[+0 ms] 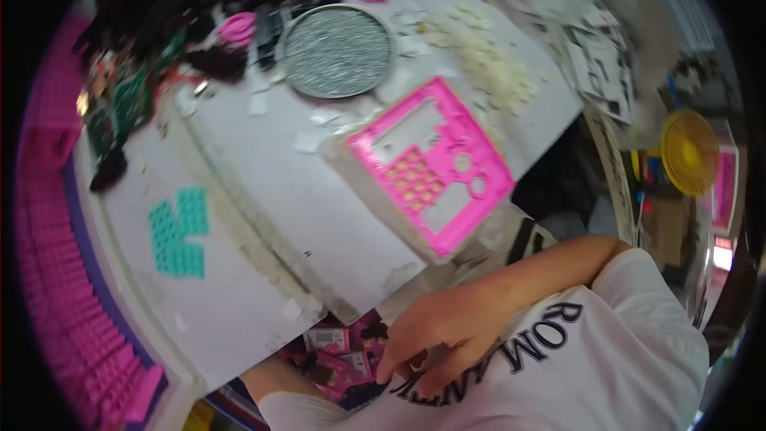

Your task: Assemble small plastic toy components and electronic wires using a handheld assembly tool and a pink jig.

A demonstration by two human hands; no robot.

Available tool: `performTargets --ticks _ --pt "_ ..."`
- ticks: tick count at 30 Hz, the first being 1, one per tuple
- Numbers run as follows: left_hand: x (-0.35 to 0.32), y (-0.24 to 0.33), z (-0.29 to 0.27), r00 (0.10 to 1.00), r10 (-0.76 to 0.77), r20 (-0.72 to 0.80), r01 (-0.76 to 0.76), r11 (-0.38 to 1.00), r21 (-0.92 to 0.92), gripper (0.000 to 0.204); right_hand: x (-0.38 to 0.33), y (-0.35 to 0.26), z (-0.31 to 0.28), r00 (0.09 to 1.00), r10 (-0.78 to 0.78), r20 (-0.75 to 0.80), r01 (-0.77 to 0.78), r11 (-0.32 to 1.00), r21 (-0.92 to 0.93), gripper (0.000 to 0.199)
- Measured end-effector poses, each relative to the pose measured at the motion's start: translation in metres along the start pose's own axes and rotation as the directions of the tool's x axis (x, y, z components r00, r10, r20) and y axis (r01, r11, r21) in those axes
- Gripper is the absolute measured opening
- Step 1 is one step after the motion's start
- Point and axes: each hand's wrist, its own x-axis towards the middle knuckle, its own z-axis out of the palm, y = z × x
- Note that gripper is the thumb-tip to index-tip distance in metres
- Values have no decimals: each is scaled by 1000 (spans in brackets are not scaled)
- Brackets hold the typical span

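Note:
My right hand (443, 335) is in front of my shirt at the table's near edge, its thumb and fingers apart and nothing seen between them. Of my left arm only the forearm (275, 379) shows, by the table's near left corner; the hand is hidden. Pink printed packets (339, 359) lie below the table edge, between my arms. Nearest on the table is a bright pink plastic panel (459, 211) with a window, round holes and a block of small yellowish keys (413, 178). It rests tilted on a pale stack beyond my right hand.
A round tin (339, 52) full of small silvery pieces stands behind the panel. Cream-coloured bits (495, 72) are scattered to its right. Turquoise key pads (179, 231) lie at left; green boards with wires (132, 100), pink bundles (237, 29) and black parts fill the back. Pink stacked pieces (72, 319) line the left side.

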Motion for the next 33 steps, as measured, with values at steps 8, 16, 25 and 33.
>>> performTargets --ticks 8,16,25,33 --pt "-74 -10 -35 995 -28 -93 26 999 -24 30 -142 -11 15 788 90 -609 -165 984 -68 26" --pt "-200 -52 -59 984 -146 -103 129 979 -161 31 -481 216 74 -261 338 -904 -759 508 408 29" --pt "-302 -25 -63 970 -147 194 145 989 28 30 -594 392 67 -195 467 -863 -778 462 425 22" --pt "-420 44 -57 990 -112 84 114 993 -20 28 -415 368 -176 -77 355 -932 -859 451 242 30"
